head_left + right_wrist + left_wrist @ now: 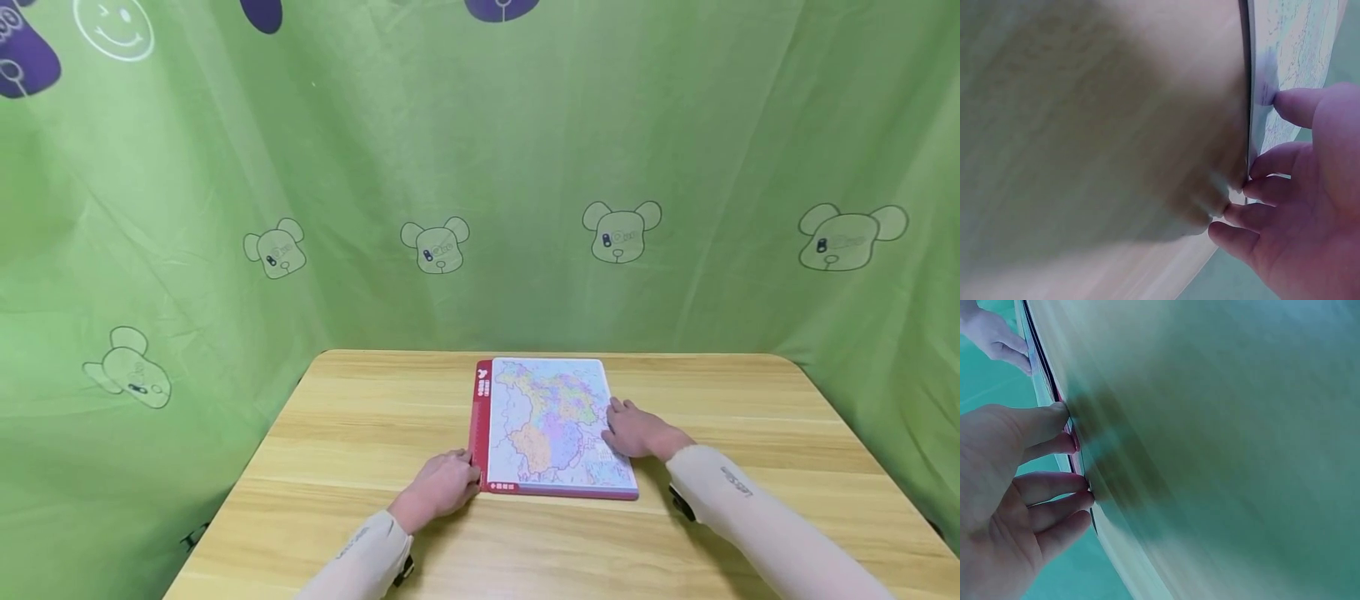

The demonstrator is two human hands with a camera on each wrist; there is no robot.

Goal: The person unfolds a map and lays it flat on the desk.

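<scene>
Hands, two, bare, in pale sleeves, set at opposite edges of one flat board. Left hand (442, 485): at the board's near left corner, fingers (1054, 419) bent, tips pressed against the red edge; the left wrist view shows the tips lined along that edge, with nothing wrapped in the palm. Right hand (636, 429): at the board's right edge, thumb lying on the printed face, fingertips (1260, 167) tucked at the rim, so the edge sits pinched between thumb and fingers.

Map board (551, 421): rectangular, lying flat on the bench, a coloured map on its face, a red strip down the left side and along the near edge. Sits right of the bench's middle, toward the far side.

Bench (360, 433): light wood grain, rounded corners.

Backdrop (525, 167): green cloth hung behind and on both sides of the bench, printed with outlined bear heads.
</scene>
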